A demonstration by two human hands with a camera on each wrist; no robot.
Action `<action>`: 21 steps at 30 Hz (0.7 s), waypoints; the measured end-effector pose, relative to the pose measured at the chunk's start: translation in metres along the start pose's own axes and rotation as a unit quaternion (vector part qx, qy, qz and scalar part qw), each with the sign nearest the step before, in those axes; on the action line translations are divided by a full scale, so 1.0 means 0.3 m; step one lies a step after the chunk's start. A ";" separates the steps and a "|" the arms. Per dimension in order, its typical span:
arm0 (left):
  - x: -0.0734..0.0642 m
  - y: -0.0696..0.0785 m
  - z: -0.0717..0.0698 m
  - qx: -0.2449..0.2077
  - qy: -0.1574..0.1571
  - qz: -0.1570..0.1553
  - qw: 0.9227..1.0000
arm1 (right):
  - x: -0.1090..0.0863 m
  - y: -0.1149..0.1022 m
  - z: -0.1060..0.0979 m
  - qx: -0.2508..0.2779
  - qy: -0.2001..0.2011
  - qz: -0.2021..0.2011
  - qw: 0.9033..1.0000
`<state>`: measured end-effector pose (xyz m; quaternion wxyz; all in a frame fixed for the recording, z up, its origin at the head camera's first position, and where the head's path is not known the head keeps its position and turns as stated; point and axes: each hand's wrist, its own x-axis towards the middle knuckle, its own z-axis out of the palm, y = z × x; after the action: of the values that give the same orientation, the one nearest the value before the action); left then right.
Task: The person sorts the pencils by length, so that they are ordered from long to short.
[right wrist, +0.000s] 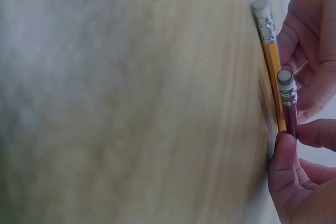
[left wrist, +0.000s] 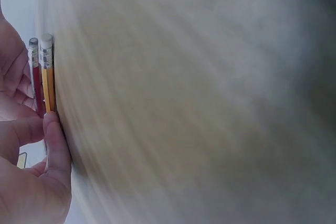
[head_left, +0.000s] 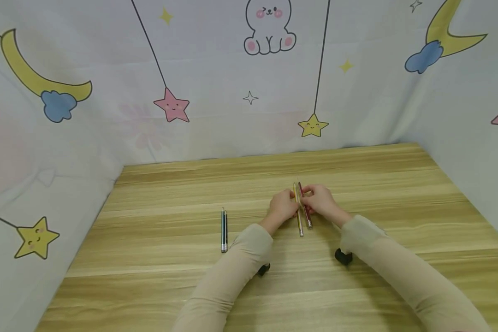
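Note:
My left hand [head_left: 283, 206] pinches a yellow pencil [head_left: 300, 225] between thumb and fingers, its white eraser end toward me. Just right of it, my right hand [head_left: 321, 201] pinches a dark red pencil [head_left: 307, 216], also with the eraser nearest me. The two pencils lie side by side, nearly parallel, their points leading away. In the left wrist view the thumb covers part of the yellow pencil [left wrist: 48, 87]. The right wrist view has the red pencil [right wrist: 290, 113] overlapping the yellow one [right wrist: 272, 59], which is close over the wood.
Left of the hands, two dark pencils [head_left: 224, 233] lie together on the wood-grain table [head_left: 157, 276], erasers toward me. A white patterned cloth [head_left: 216, 74] hangs behind the table and along its sides. Black wrist devices [head_left: 343, 256] show under both sleeves.

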<state>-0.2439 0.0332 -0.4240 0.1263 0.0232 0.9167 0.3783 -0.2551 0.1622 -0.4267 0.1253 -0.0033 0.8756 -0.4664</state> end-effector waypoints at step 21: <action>0.001 0.001 0.003 0.009 0.006 0.003 1.000 | 0.006 -0.005 0.007 -0.104 0.003 -0.034 0.994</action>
<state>-0.2441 0.0341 -0.4247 0.1190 0.0248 0.9210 0.3701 -0.2564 0.1594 -0.4271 0.1061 -0.0450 0.9189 -0.3772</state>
